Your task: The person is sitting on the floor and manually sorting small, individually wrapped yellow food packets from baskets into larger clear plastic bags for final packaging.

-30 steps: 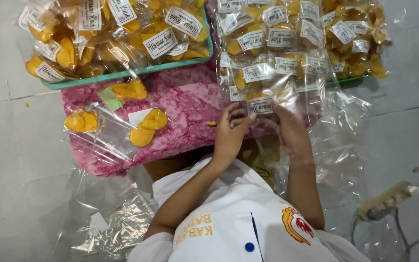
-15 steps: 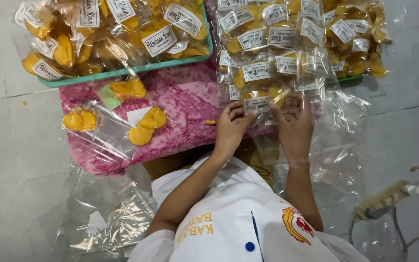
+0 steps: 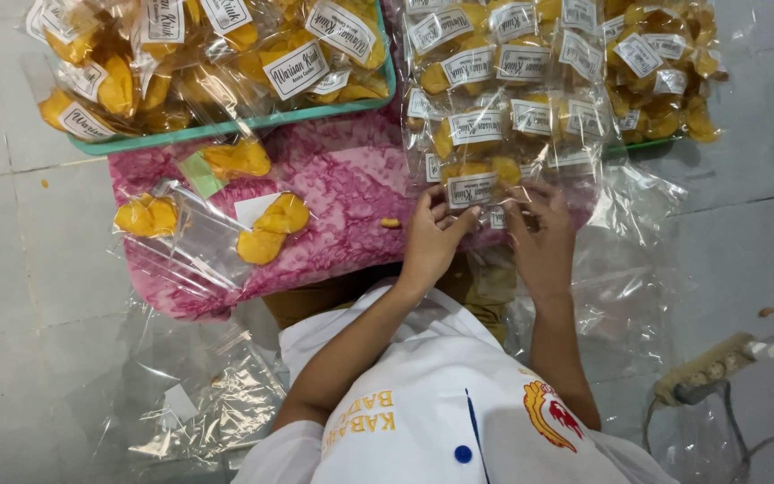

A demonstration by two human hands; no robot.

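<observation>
Landmark = the pink cloth (image 3: pixel 333 193) spread on the tiled floor. Your left hand (image 3: pixel 432 237) and right hand (image 3: pixel 544 237) meet at the cloth's near right edge, both on the same small clear packet (image 3: pixel 475 190) of yellow chips w/ a white label. The left pinches the packet's left end between thumb and fingers; the right's fingers curl over its right end, so it's grasped by both, neither hand open. The packet's long axis runs left-right betw. your hands, and it lies just beyond your fingertips, away from your body, touching the stack of labelled packets (image 3: pixel 512 99) piled over the cloth's far right side. Both hands are abt equally near.

Off the cloth's far left edge sits a green tray (image 3: pixel 253 121) heaped w/ more filled packets. On the cloth's left part lie loose yellow chips (image 3: pixel 266 229) in and around open clear bags. A heap of empty bags (image 3: pixel 217 408) lies on the floor nearer you than the cloth, left side. A power strip (image 3: pixel 709 372) lies well right of it.
</observation>
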